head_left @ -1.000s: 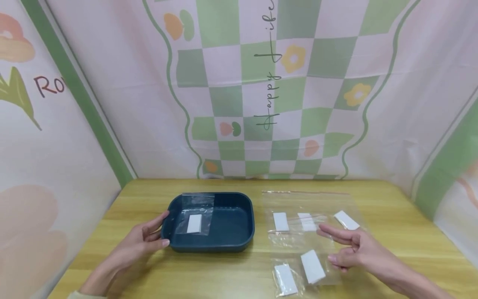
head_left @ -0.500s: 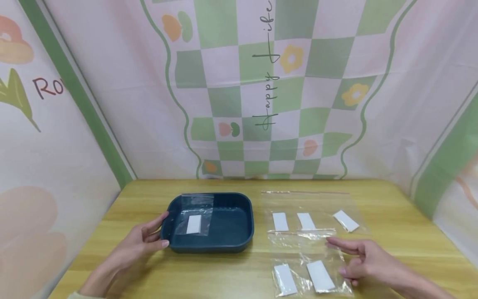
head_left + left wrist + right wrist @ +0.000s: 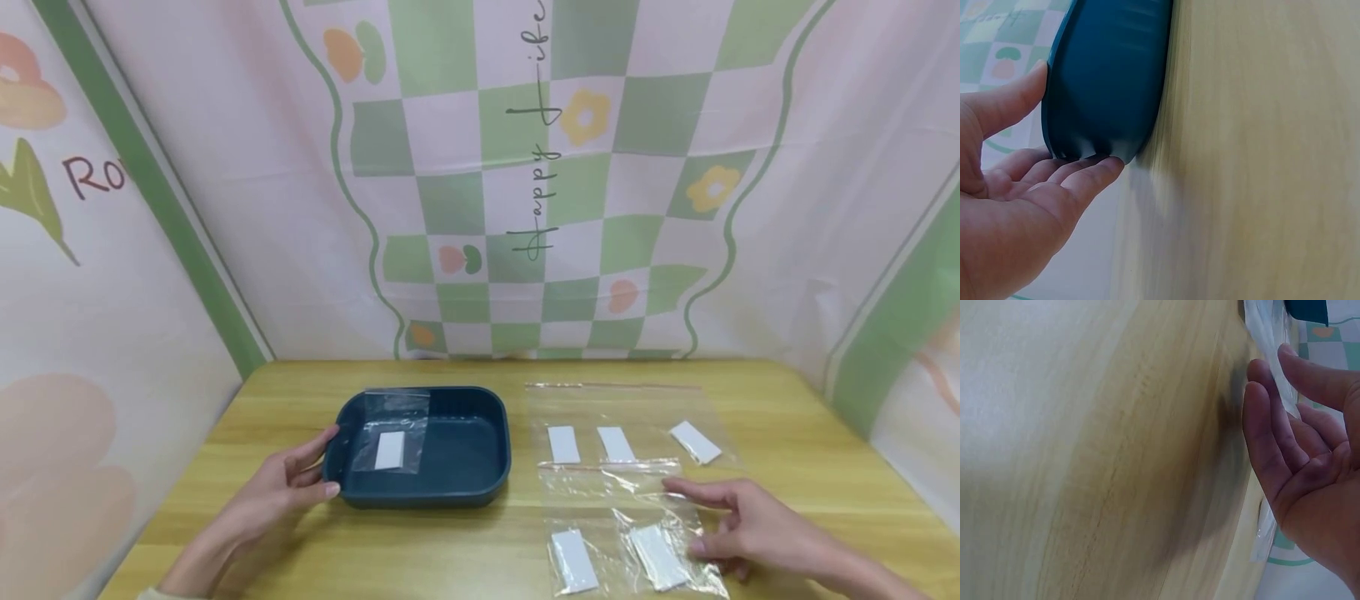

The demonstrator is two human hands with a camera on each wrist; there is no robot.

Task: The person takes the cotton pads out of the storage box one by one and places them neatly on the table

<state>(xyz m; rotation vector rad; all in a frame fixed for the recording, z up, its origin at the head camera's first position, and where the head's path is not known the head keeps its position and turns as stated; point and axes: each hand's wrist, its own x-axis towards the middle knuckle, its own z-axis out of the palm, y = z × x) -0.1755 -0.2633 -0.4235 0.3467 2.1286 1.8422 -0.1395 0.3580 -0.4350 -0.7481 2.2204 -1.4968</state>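
A dark blue rectangular tray (image 3: 450, 492) stands on the table, left of centre in the head view. My left hand (image 3: 277, 487) holds its left end, thumb and fingers spread along the end wall and rim. A clear zip bag (image 3: 414, 417) with a white rectangular piece (image 3: 389, 450) lies in the tray. At front right, my right hand (image 3: 750, 529) pinches the right edge of another clear zip bag (image 3: 645, 504), which holds a white piece (image 3: 658, 557). In the right wrist view the bag's plastic (image 3: 1279, 375) passes between thumb and fingers.
Beside that bag, overlapping it, lies another clear bag with a white piece (image 3: 573, 561). Behind them is a row of clear bags with white pieces (image 3: 563, 444), one of them tilted (image 3: 694, 442). A printed cloth (image 3: 585, 183) hangs behind the wooden table (image 3: 450, 550).
My right hand has moved right and slightly toward the front edge, taking the front right bag and its white piece along. The left hand and tray stay where they were.
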